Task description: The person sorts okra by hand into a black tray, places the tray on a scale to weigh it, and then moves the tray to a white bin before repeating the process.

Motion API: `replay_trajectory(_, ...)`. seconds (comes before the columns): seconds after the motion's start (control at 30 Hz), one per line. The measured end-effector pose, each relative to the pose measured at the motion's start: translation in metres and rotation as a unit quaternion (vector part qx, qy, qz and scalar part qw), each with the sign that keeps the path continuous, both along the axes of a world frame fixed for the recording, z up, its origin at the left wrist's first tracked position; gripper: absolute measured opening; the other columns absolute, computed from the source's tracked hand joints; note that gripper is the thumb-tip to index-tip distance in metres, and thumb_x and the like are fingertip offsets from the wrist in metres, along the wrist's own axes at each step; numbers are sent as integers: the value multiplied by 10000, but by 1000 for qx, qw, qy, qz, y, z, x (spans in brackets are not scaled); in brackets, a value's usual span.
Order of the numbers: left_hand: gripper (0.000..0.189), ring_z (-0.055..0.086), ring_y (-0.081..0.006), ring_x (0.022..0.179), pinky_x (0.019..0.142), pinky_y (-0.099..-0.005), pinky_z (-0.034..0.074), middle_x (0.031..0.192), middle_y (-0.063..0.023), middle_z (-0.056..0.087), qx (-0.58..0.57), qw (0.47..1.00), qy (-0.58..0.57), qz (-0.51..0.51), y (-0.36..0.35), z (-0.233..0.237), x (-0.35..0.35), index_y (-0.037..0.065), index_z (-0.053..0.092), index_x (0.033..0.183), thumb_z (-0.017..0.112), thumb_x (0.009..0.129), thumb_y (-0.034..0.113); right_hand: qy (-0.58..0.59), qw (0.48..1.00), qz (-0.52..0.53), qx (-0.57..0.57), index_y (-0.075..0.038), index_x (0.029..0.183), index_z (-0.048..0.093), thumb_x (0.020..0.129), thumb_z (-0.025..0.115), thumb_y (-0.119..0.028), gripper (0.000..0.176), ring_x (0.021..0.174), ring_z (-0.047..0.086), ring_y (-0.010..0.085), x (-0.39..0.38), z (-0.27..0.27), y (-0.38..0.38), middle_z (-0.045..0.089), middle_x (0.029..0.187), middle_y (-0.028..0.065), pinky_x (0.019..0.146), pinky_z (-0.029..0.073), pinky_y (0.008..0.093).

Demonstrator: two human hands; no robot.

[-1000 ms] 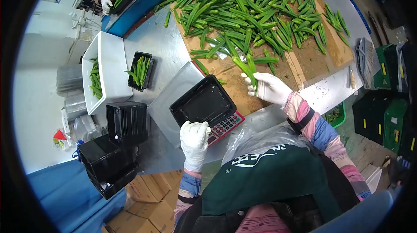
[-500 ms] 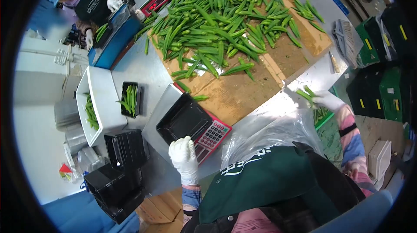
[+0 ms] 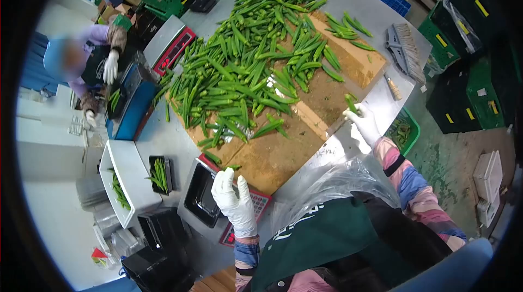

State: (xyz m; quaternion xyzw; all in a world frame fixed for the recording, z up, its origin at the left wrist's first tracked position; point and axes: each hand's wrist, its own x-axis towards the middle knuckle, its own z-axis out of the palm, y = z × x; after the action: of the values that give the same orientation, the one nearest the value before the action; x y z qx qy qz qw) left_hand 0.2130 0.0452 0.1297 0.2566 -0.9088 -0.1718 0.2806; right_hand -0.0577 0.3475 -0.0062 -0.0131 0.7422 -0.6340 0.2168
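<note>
My left hand (image 3: 233, 196), in a white glove, hovers over the red-edged scale (image 3: 260, 203) with fingers extended and nothing in it. Just left of it an empty black tray (image 3: 200, 202) rests on the scale. My right hand (image 3: 364, 123), also gloved, is at the table's right edge and grips one okra pod (image 3: 351, 103). A big heap of okra (image 3: 245, 68) lies on brown cardboard (image 3: 280, 156) in front of me. One loose pod (image 3: 233, 168) sits just beyond my left fingertips.
A co-worker (image 3: 81, 63) in white gloves works at a blue scale at the far left. A white tub (image 3: 131, 169) with okra, a filled black tray (image 3: 159, 175) and stacked empty trays (image 3: 163, 232) stand left. A brush (image 3: 403, 52), knife (image 3: 393, 86), green basket (image 3: 406, 131) and crates lie right.
My right hand carried okra from the heap out over the green basket, then came back to the table edge with one pod. My left hand left the tray's rim. The view shifted.
</note>
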Motion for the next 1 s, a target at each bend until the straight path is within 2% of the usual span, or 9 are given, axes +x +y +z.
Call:
replay_trajectory(0.07, 379, 580, -337, 1171, 1019, -433, 450, 1214, -158, 636, 6, 1000, 3, -11, 3, 0, -25, 55, 643, 1249, 735, 882, 52, -25, 999, 21, 31, -27, 1126, 631, 962, 655, -168, 218, 894, 644, 119, -21, 8, -8, 697, 949, 48, 803, 504, 270)
replay_trajectory(0.17, 350, 587, -324, 1174, 1026, -419, 455, 1213, -154, 648, 39, 999, -5, -20, 4, -1, -61, 49, 664, 1229, 734, 886, 53, 68, 995, 24, 63, -9, 1089, 632, 962, 621, -86, 149, 857, 645, 110, -67, 9, -4, 703, 976, 40, 803, 509, 262)
replay_trajectory(0.3, 324, 598, -317, 1155, 1022, -411, 468, 1200, -154, 656, 76, 996, -23, -42, 9, -1, -108, 38, 685, 1203, 736, 883, 55, 110, 978, -60, 166, -16, 1072, 654, 903, 576, -18, 187, 881, 641, 145, -166, -12, 21, 699, 969, 70, 825, 506, 304)
replay_trajectory(0.4, 319, 603, -318, 1147, 1024, -411, 470, 1186, -158, 660, 67, 994, -47, -72, 18, -3, -140, 26, 687, 1194, 736, 880, 54, 215, 939, -151, 223, -22, 1213, 630, 889, 597, -65, 329, 983, 691, 344, -252, -57, 37, 706, 1037, 231, 868, 517, 396)
replay_trajectory(0.5, 347, 608, -334, 1114, 997, -417, 480, 1175, -180, 652, 97, 990, -46, -94, 31, -8, -165, 16, 677, 1207, 741, 866, 30, 211, 915, -148, 310, -63, 1229, 648, 895, 615, -147, 346, 1127, 647, 362, -321, -50, 28, 680, 1174, 221, 973, 494, 441)
replay_trajectory(0.6, 351, 612, -343, 1096, 978, -422, 487, 1154, -180, 657, 111, 986, -67, -103, 35, -24, -175, 20, 678, 1201, 755, 861, 57, 294, 880, -79, 365, -146, 1282, 657, 882, 642, -184, 402, 1220, 595, 353, -375, -64, 13, 620, 1317, 210, 1030, 475, 461)
replay_trajectory(0.7, 337, 615, -345, 1092, 978, -426, 490, 1140, -176, 666, 109, 986, -98, -80, 33, -32, -184, 32, 689, 1185, 764, 861, 89, 331, 874, 33, 355, -247, 1279, 691, 846, 671, -183, 438, 1271, 539, 376, -393, -75, -23, 552, 1425, 183, 1058, 469, 457)
replay_trajectory(0.8, 336, 614, -342, 1100, 984, -419, 487, 1144, -170, 668, 97, 987, -104, -74, 28, -33, -191, 38, 696, 1181, 768, 857, 86, 337, 855, 122, 374, -310, 1232, 729, 806, 697, -172, 448, 1285, 494, 411, -377, -51, -55, 503, 1488, 168, 1089, 450, 459)
replay_trajectory(1.0, 304, 617, -341, 1103, 990, -414, 475, 1140, -169, 668, 51, 985, -115, -115, -23, -26, -238, 37, 688, 1145, 764, 857, 96, 326, 888, 41, 322, -235, 1146, 770, 771, 690, -72, 417, 1269, 502, 395, -357, -67, -82, 518, 1490, 144, 1098, 446, 427)
